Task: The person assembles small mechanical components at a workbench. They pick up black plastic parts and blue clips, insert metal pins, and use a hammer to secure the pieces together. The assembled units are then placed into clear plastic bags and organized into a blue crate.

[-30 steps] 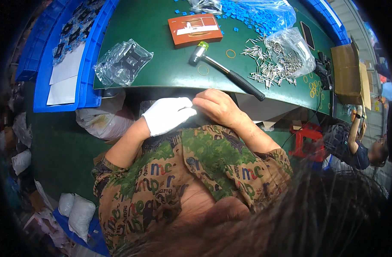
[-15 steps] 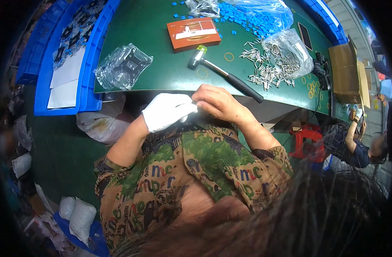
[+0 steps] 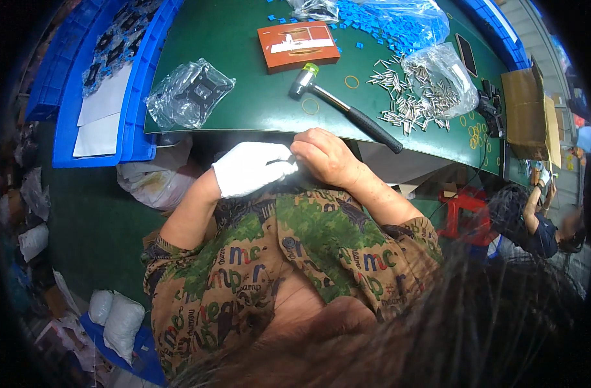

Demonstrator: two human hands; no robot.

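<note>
Just off the table's near edge, my two hands meet in front of my body. My left hand (image 3: 252,171), in a white glove, is closed with its fingertips pinched toward the right. My right hand (image 3: 327,157), bare, has curled fingers pressed against those gloved fingertips. Whatever lies between them is hidden. On the table beyond lies a mallet (image 3: 344,105) with a black grip and a yellow-green face. A black bracket in a clear plastic bag (image 3: 189,94) rests to the left.
A red-brown box (image 3: 298,46) sits behind the mallet. Metal pins (image 3: 411,97) spill from a clear bag, near blue plastic pieces (image 3: 389,26). A phone (image 3: 466,55) lies farther right. Blue crates (image 3: 132,116) stand at left, a cardboard box (image 3: 523,113) at right. Another person (image 3: 541,223) works there.
The view has shifted slightly, so the table things appear a little higher and to the right. My hands stay together, with the right fingers curled a bit more.
</note>
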